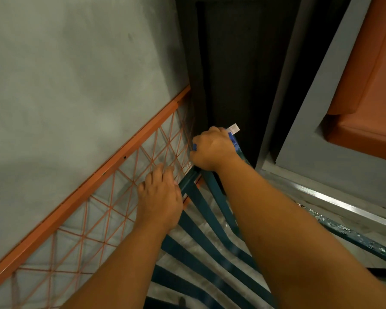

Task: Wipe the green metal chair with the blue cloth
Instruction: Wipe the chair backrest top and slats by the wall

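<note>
We look down along both forearms at the chair (pixel 201 221), a dark green metal one with flat slats running up toward a top corner near the middle of the view.

Right hand (pixel 212 150): fingers curled over that top corner, clamped on the cloth (pixel 233 140). Only scraps of blue show, one strip along the hand's far edge and one small bit at its left side. A white tag (pixel 234 128) sticks up from the cloth just past the knuckles. The cloth is pressed between palm and chair frame; we cannot tell how much of it lies under the hand.

Left hand (pixel 159 197): set on the chair's left edge just below the right hand, fingers bent over the rail, thumb side toward the slats. It grips the chair and holds no cloth. The two hands are near each other but apart.

On the chair's right, a green armrest (pixel 352 235) with chipped paint runs toward the lower right corner.

Left of the chair, an orange frame (pixel 112 161) with thin orange crossed wires slants across the view, just beside the chair corner, over a grey surface (pixel 65 63). Behind the right hand stands a dark panel (pixel 232 63). At upper right, an orange cushion (pixel 370 85) sits in a grey surround.
</note>
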A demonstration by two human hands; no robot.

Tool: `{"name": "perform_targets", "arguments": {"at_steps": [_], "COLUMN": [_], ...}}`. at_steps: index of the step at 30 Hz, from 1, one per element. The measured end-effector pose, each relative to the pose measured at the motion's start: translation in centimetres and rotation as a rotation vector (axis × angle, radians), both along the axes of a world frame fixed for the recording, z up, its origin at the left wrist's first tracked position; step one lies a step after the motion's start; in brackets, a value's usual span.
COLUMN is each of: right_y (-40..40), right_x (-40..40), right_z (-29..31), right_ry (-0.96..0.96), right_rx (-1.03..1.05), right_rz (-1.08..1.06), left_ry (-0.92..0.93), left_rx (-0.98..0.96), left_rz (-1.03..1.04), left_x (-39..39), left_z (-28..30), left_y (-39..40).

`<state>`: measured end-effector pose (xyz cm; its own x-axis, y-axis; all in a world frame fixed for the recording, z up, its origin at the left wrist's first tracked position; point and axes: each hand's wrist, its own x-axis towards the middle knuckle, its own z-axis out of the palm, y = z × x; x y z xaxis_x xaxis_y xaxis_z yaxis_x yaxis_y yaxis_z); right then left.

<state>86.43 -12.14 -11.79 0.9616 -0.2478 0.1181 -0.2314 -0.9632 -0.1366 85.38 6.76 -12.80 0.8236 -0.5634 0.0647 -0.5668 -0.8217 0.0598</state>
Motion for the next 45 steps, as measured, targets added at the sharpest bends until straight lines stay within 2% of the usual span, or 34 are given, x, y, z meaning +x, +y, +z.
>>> {"name": "perform_targets", "arguments": {"at_steps": [4, 6, 9, 13, 16, 20, 27, 32, 37, 41, 43, 45], "right_y": [-1.8, -2.0, 0.2, 0.8, -1.1, -3.4, -0.9, -0.8, 0.4, 2.8, 2.6, 2.5], "right_x": [-1.4, -1.3, -1.4, -3.2, -3.2, -1.8, -1.9, -2.7, -2.7, -5.1, -6.5, -7.6], "right_z": [-0.5, -0.8, -1.5, -2.9, -2.8, -2.5, -2.7, -3.1, -2.4, -3.4, -3.7, -3.5], "right_ry": [-0.094, -0.112, -0.257, -0.414, -0.371, -0.356, -0.481, -0.458, -0.433, -0.517, -0.597, -0.729], "right_rx": [0.189, 0.189, 0.201, 0.343, 0.318, 0.320, 0.653, 0.537, 0.714, 0.708, 0.867, 1.293], "right_rz": [0.131, 0.068, -0.082, 0.098, 0.199, 0.009, -0.375, -0.187, -0.396, -0.258, -0.279, -0.428], "left_ry": [0.002, 0.004, 0.001, -0.012, -0.008, -0.018, -0.028, -0.038, -0.045, -0.046, -0.058, -0.095], "left_rx": [0.001, 0.008, 0.012, 0.017, 0.026, 0.027, 0.021, 0.032, 0.021, 0.040, 0.063, 0.051], "left_rz": [0.004, 0.006, 0.002, -0.005, -0.009, -0.013, -0.021, -0.033, -0.047, -0.043, -0.039, -0.085], "left_x": [-0.2, -0.1, 0.0, -0.1, -0.1, -0.1, -0.1, -0.2, -0.2, -0.1, 0.1, 0.5], "left_z": [0.2, 0.2, 0.1, 0.2, 0.3, 0.2, 0.1, 0.3, 0.1, 0.2, 0.4, 0.8], "left_y": [-0.1, -0.2, -0.1, -0.1, -0.2, -0.1, -0.1, -0.3, -0.1, 0.0, -0.1, -0.9]}}
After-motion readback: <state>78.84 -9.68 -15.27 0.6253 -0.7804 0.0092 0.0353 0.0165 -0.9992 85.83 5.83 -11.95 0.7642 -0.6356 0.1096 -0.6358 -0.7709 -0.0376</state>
